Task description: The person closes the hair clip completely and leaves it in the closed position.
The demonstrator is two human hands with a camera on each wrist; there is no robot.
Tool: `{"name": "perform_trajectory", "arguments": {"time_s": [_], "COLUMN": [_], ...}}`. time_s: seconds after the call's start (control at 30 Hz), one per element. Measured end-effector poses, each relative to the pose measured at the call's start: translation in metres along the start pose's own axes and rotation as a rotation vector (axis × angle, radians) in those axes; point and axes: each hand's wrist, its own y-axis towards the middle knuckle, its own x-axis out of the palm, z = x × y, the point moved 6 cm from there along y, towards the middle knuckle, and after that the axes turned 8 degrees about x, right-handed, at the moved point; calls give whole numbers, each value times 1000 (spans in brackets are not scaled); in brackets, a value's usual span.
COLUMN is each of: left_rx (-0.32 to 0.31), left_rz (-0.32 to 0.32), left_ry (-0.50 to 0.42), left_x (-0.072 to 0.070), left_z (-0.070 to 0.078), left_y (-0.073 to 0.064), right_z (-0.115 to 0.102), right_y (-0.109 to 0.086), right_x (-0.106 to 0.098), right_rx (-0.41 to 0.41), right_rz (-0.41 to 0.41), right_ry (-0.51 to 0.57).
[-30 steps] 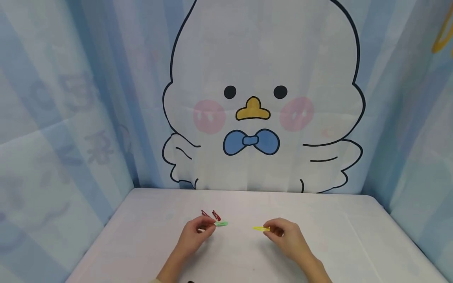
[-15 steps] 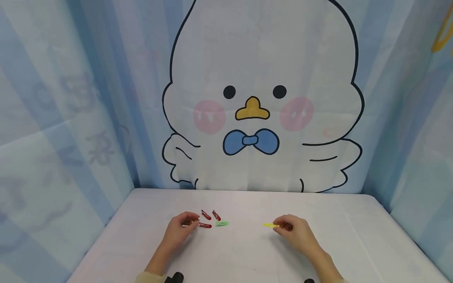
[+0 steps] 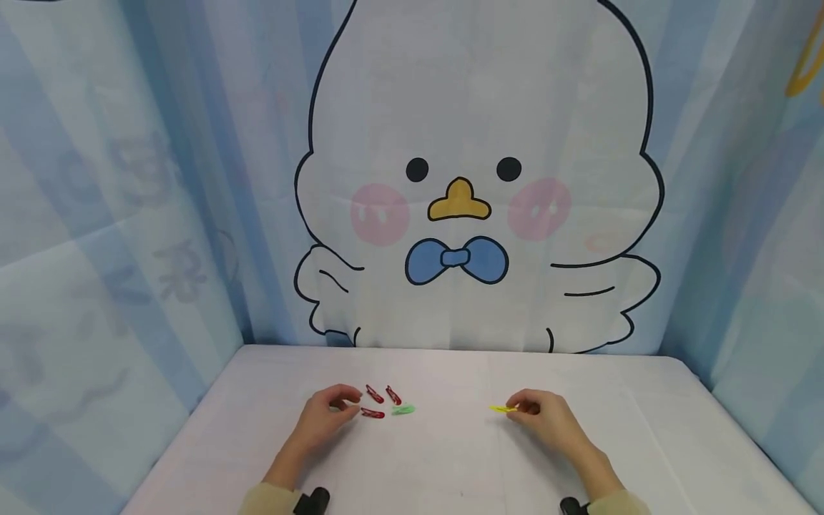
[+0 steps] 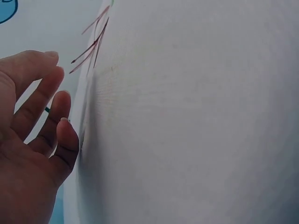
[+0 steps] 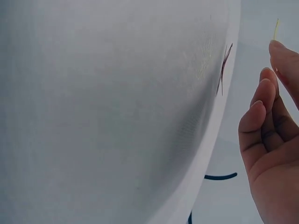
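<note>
My left hand (image 3: pixel 324 420) hovers at the left, its fingers loosely bent and holding nothing, as the left wrist view shows. Just right of its fingertips lies a red snap hair clip (image 3: pixel 373 413). Two more red hair clips (image 3: pixel 375 394) (image 3: pixel 393 395) lie behind that one, slanted, and a light green hair clip (image 3: pixel 403 410) lies to the right. My right hand (image 3: pixel 552 423) pinches a yellow hair clip (image 3: pixel 502 409) between thumb and fingers, its end pointing left; most of it is hidden in the right wrist view. There, a dark red clip (image 5: pixel 224 70) shows on the table beside the fingers.
Everything lies on a white-covered table (image 3: pixel 450 465). A blue and white curtain (image 3: pixel 270 179) with a cartoon bird hangs behind it and along both sides. Dark wrist straps (image 3: pixel 313 501) sit at both sleeves.
My left hand has left the green hair clip and moved left, uncovering the front red clip, then stayed nearly still. My right hand has moved right with the yellow hair clip.
</note>
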Motion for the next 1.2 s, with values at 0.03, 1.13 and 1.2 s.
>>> {"name": "perform_trajectory", "arguments": {"time_s": [0.03, 1.13, 1.2], "left_rx": [0, -27, -27], "left_rz": [-10, -168, -168], "left_ry": [10, 128, 129], "left_x": [1, 10, 10], "left_z": [0, -5, -4], "left_y": [1, 11, 11], "right_z": [0, 19, 19], "right_y": [1, 13, 13], "right_x": [0, 3, 3], "right_rx": [-2, 94, 102], "right_rz": [-8, -139, -139], "right_ry": [3, -109, -107]}}
